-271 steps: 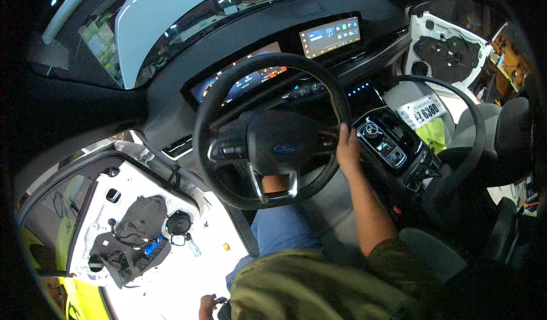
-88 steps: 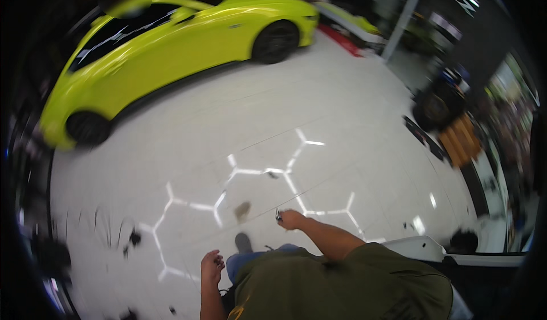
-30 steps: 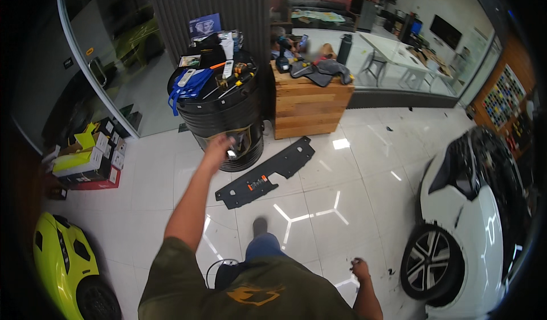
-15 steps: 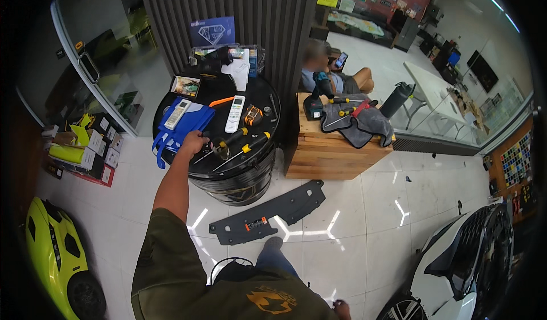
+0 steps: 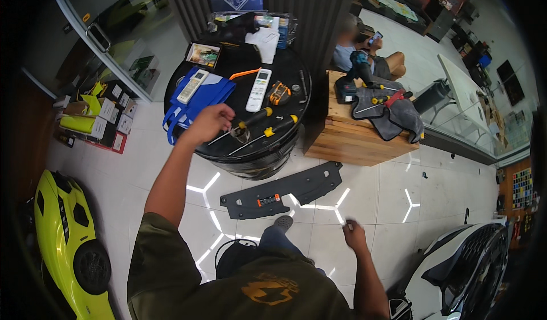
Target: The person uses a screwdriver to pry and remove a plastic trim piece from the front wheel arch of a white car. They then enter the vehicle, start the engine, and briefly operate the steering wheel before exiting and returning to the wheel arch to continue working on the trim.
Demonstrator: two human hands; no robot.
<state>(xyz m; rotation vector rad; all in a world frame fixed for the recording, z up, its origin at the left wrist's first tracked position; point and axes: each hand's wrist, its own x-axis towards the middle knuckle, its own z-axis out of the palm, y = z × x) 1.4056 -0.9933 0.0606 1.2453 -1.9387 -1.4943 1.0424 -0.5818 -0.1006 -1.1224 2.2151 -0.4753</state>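
My left hand (image 5: 211, 125) is above the near left edge of a round black drum table (image 5: 250, 159), fingers loosely bent and no object visible in them. Beside it lie a blue fabric bag (image 5: 215, 92) with a white remote control (image 5: 194, 86) on top, and a black-and-yellow screwdriver (image 5: 256, 118). A second screwdriver (image 5: 280, 126) rests closer to the table rim. Farther back are another white remote control (image 5: 259, 91) and an orange-and-black tape measure (image 5: 280, 94). My right hand (image 5: 355, 236) hangs over the floor with curled fingers; anything in them is too small to make out.
A flat black plastic panel (image 5: 285, 192) lies on the floor. A wooden block stand (image 5: 353, 140) holds a cordless drill (image 5: 360, 66), grey cloth and tools. A seated person (image 5: 353, 55) holds a phone. A green car (image 5: 71, 234) and a white car (image 5: 456, 274) flank me.
My left hand has lifted from beside the blue bag and moved right, toward the screwdrivers. My right hand has risen into fuller view. The whole view has shifted.
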